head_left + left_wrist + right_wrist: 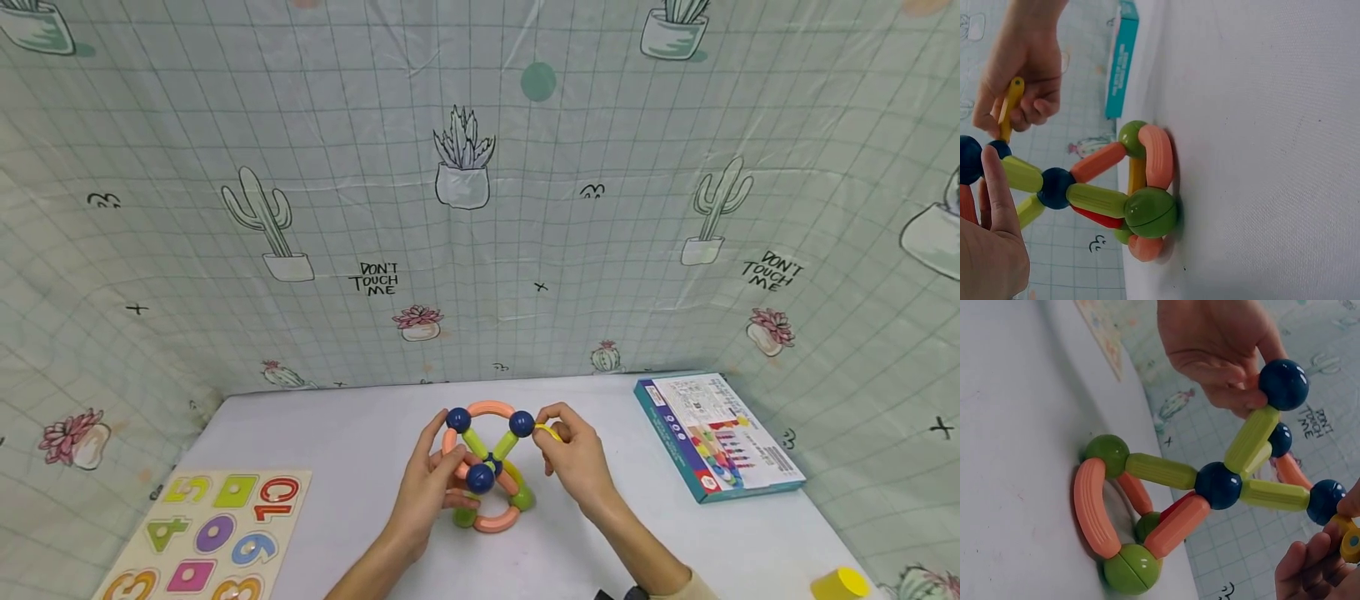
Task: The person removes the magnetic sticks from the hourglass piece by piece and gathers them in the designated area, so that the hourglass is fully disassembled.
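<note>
A structure of magnetic sticks and balls (491, 464) stands on the white table. Its base has green balls (1132, 569) joined by curved orange sticks (1092, 509). Straight sticks rise from there to a central blue ball (1218, 485), and light green sticks (1274, 494) branch to outer blue balls. My left hand (427, 492) grips the upper left side, thumb near the front blue ball (480, 477). With my right hand (577, 458) I pinch a yellow curved stick (1007, 112), one end at the right blue ball (522, 423); whether they touch is unclear.
A number puzzle board (251, 508) lies at the left of the table. A teal-edged toy box (723, 433) lies at the back right, and a yellow cylinder (840, 583) is at the near right corner. Patterned cloth (525, 333) hangs behind.
</note>
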Demonstrator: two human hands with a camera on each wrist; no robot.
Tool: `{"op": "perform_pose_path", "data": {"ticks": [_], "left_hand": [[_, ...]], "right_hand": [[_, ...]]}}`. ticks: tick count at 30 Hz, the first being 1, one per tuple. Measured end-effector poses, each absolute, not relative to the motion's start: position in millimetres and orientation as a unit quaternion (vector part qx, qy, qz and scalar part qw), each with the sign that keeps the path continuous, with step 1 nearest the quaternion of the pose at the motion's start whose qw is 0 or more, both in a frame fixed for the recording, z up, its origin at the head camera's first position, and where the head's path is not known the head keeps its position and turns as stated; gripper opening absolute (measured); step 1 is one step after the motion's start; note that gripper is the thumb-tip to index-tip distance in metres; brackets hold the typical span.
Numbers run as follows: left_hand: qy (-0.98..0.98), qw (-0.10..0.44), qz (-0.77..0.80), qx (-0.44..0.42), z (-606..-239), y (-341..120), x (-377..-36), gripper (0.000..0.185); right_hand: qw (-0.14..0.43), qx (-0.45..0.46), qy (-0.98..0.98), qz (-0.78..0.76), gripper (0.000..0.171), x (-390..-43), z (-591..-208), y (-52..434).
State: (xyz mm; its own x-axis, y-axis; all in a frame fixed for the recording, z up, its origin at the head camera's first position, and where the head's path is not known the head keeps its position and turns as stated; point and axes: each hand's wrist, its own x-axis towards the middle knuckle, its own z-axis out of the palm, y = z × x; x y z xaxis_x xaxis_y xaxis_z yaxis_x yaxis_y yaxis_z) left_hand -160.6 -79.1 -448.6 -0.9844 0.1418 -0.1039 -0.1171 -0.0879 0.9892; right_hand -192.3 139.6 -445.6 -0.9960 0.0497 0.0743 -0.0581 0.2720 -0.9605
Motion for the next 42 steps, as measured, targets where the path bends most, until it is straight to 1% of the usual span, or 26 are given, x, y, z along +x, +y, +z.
{"op": "perform_pose_path", "data": {"ticks": [8, 19, 22, 26, 30, 34, 37, 42], "left_hand": [[0.669, 0.090, 0.738, 0.004, -449, -78, -161, 0.067], [0.663, 0.094, 0.743, 0.011, -450, -78, -161, 0.067], [0.664, 0.093, 0.742, 0.010, -449, -79, -161, 0.067], [0.666, 0.090, 0.740, 0.014, -448, -79, -161, 0.067], [0.668, 0.089, 0.739, 0.003, -446, -79, -161, 0.068], [0.669, 0.094, 0.738, -0.006, -446, -79, -162, 0.070], [0.669, 0.096, 0.737, -0.002, -447, -79, -162, 0.070], [0.673, 0.087, 0.735, 0.003, -448, -80, -161, 0.069]], "right_hand": [[0.042, 0.009, -0.796, 0.604, 0.011, -192, -445, 143], [0.065, 0.013, -0.810, 0.583, 0.012, -194, -448, 148], [0.064, 0.016, -0.809, 0.585, 0.012, -195, -450, 151], [0.044, 0.019, -0.815, 0.578, 0.016, -200, -452, 159], [0.005, 0.016, -0.824, 0.566, 0.025, -208, -461, 168], [-0.030, -0.007, -0.809, 0.587, 0.031, -216, -474, 179], [-0.034, -0.020, -0.810, 0.586, 0.031, -222, -481, 186], [-0.019, -0.016, -0.853, 0.521, 0.027, -232, -493, 195]]}}
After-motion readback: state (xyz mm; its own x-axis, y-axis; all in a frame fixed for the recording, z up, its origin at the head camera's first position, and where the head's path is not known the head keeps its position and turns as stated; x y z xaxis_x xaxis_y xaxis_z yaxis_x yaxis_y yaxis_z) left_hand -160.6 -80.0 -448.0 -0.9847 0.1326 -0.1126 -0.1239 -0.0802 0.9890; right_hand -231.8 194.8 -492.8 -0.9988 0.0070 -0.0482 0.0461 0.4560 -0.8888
